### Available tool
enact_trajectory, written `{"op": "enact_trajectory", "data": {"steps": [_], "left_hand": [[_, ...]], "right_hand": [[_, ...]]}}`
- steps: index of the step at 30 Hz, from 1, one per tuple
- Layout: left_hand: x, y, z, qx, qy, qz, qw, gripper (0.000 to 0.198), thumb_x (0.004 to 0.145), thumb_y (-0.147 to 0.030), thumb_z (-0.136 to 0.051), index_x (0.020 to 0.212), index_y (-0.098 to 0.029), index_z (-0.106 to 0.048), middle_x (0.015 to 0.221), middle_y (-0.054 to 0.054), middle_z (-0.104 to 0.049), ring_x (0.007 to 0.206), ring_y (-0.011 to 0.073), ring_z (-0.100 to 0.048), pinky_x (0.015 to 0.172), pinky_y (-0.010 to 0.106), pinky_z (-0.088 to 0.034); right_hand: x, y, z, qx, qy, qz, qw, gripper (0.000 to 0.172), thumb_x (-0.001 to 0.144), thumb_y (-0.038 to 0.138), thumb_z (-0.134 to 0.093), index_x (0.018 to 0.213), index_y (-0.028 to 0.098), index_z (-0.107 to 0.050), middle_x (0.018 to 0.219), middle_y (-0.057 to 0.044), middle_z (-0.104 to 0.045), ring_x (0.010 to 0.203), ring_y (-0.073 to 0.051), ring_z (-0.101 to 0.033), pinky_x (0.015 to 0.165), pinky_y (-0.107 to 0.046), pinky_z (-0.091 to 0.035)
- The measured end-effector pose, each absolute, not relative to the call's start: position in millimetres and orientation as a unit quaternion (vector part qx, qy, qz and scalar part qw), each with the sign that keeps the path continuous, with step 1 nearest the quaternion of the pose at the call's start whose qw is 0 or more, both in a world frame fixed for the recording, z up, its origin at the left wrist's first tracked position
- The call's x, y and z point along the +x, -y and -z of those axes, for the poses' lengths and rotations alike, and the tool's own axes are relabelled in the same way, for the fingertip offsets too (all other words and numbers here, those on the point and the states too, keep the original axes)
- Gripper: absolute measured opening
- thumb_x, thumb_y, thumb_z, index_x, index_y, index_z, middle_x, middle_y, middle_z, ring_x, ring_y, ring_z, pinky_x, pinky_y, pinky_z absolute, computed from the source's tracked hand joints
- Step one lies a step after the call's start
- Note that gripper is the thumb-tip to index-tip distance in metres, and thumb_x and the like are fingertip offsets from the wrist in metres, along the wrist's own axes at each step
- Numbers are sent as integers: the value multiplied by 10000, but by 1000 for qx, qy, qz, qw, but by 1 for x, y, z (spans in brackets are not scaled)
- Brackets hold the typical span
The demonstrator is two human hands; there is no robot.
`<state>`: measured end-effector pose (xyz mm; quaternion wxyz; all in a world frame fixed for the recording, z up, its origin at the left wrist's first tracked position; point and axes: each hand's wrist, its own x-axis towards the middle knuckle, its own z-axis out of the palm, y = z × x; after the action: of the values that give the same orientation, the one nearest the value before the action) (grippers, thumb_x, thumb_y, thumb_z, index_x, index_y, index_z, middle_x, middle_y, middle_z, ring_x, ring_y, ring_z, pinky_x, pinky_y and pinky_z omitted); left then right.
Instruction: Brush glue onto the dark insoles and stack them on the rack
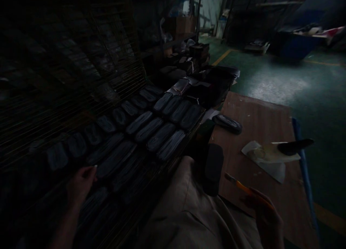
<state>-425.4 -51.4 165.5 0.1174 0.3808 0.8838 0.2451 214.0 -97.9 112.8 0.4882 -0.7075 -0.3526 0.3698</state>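
My left hand (81,182) is at the near left of a rack, fingers curled in a pinch beside the end of a dark shoe sole (116,158). A small pale spot shows at its fingertips; whether it grips the sole, I cannot tell. My right hand (263,205) is closed round the orange handle of a brush (239,184), its bristles pointing left over a wooden board (270,112). Rows of dark soles with pale streaks, such as this one (171,145), lie on the rack. Another dark sole (214,161) rests at the board's left edge.
A streaked sole (229,123) lies at the board's far left corner. On the right are a pale container (266,152) with a dark handle and a whitish sheet under it. Wire racking (116,57) rises at left. A blue bin (300,45) stands on the green floor.
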Motion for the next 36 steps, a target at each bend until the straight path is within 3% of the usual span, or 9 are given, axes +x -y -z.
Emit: {"op": "enact_trajectory", "data": {"steps": [6, 14, 18, 24, 31, 36], "left_hand": [[-310, 25, -175, 376, -782, -405, 290, 510, 672, -644, -644, 815, -155, -628, 647, 20, -647, 518, 128, -556, 441, 207, -408], [-181, -2, -168, 399, -663, -445, 451, 382, 753, -526, -665, 826, -157, -602, 676, 2, -629, 525, 93, -542, 440, 175, -402], [-127, -11, -146, 415, -630, -410, 513, 390, 738, -535, -663, 822, -161, -592, 663, -4, -623, 506, 90, -539, 425, 171, -387], [-51, -5, -67, 446, -579, -251, 635, 483, 590, -603, -690, 747, -171, -541, 571, -27, -586, 383, 100, -499, 342, 188, -317], [-7, 8, -15, 432, -641, -194, 604, 567, 509, -707, -650, 708, -229, -418, 385, -72, -456, 311, 130, -432, 329, 209, -254], [-1, 2, -13, 436, -654, -183, 590, 609, 489, -747, -649, 717, -215, -456, 465, -24, -531, 336, 147, -458, 359, 257, -318]], "right_hand": [[213, 94, -112, -703, 341, -378, 496, 559, 704, 558, -704, 1103, 174, -629, 863, -85, -705, 723, -227, -706, 643, -301, -616], [216, 103, -109, -704, 329, -378, 502, 455, 803, 493, -640, 1147, 199, -594, 929, -73, -692, 774, -217, -708, 691, -324, -604], [218, 109, -110, -702, 311, -368, 524, 403, 829, 468, -622, 1137, 210, -590, 864, -49, -687, 742, -203, -705, 673, -315, -597], [242, 83, -110, -685, 327, -303, 576, 322, 843, 440, -591, 1061, 203, -613, 775, -20, -657, 641, -174, -675, 600, -311, -586], [304, 23, -101, -723, 384, -211, 534, 301, 810, 321, -520, 1056, 191, -635, 865, -43, -677, 676, -164, -650, 600, -286, -545], [344, -21, -77, -772, 411, -159, 458, 337, 817, 287, -438, 1058, 180, -649, 885, -65, -697, 645, -164, -626, 561, -264, -481]]}}
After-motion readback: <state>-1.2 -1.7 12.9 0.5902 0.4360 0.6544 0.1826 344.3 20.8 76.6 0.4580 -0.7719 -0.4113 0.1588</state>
